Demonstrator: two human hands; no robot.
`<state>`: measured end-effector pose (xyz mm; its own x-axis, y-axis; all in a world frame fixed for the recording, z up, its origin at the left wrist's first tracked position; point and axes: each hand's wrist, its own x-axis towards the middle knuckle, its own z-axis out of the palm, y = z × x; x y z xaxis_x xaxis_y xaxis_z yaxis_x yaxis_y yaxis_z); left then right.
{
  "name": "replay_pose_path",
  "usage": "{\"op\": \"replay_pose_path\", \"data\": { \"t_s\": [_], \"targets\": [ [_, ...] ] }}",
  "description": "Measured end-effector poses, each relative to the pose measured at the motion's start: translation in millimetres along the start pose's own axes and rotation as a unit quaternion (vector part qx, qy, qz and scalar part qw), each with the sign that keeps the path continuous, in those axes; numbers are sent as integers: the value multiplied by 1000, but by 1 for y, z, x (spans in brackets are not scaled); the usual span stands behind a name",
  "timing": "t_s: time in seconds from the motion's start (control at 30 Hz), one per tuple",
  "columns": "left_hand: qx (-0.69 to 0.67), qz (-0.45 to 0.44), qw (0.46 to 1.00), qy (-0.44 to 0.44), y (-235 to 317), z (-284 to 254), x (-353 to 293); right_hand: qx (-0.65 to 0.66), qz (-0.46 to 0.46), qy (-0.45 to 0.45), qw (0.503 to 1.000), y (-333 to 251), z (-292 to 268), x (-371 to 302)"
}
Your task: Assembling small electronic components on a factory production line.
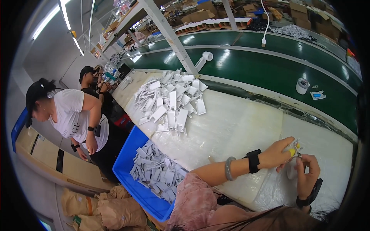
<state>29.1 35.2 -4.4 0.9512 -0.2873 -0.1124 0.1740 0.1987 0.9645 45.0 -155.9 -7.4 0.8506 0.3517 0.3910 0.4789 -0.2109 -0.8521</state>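
Observation:
My left hand (275,154) has its fingers closed on a small white plastic part (297,145), with yellow covers on its fingertips. Close against it, my right hand (307,173) pinches a tiny metallic piece (299,154) at the edge of that part. The exact shape of both is too small to make out. Both hands are over the right side of the plastic-covered worktable (246,127). Beneath them shows a pale rounded object (292,173), partly hidden by the right hand. Each wrist wears a black band, and the left also a grey bangle.
White plastic housings (177,104) lie heaped on the table's left. A blue bin (125,154) of similar parts stands beside it. Beyond runs a green conveyor (250,63) with a white cup (302,86). A white cable (264,40) hangs above. Two people (77,111) are at left.

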Motion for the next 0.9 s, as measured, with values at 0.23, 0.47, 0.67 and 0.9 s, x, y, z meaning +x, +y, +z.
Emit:
{"op": "replay_pose_path", "data": {
  "t_s": [0.23,0.47,0.67,0.9],
  "targets": [
    [9,4,1000,29,-9,-1,3,20,9,-8,1000,-4,5,1],
    [65,-2,998,-9,-5,4,-1,-124,-119,58,983,-9,-2,-2],
    [36,26,999,-24,-12,-8,-7,-99,-140,19,985,5,0,3],
    [27,14,999,-33,4,3,-5,-120,-196,53,972,3,-3,7]
  ]
}}
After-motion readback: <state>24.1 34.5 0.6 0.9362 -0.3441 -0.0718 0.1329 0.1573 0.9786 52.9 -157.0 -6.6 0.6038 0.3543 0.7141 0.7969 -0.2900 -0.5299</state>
